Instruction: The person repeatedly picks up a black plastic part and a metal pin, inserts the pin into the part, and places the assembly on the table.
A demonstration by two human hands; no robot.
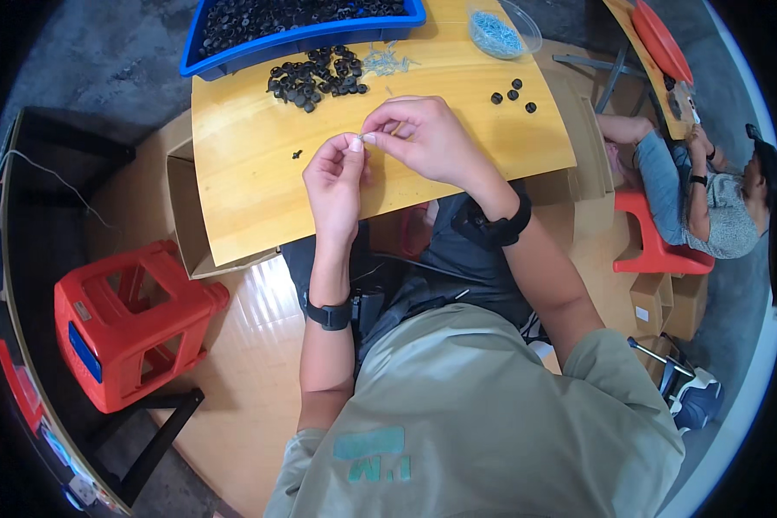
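Over the near part of the wooden table, my left hand [335, 186] and my right hand [427, 138] meet at the fingertips. Both are closed in a pinch on something tiny and pale between them, too small to name. Just beyond my hands lies a pile of black round plastic parts [306, 82]. Thin silvery screws or pins [387, 60] are scattered beside it. A small black piece [297, 154] rests alone left of my left hand. To the right of my right hand are several loose black round parts [515, 95].
A blue tray [302, 56] full of black parts stands at the table's far edge. A clear tub [533, 36] of silvery pins sits far right. Red stools [129, 328] flank the wooden table [250, 190]. At right, another person [716, 203] sits by another table.
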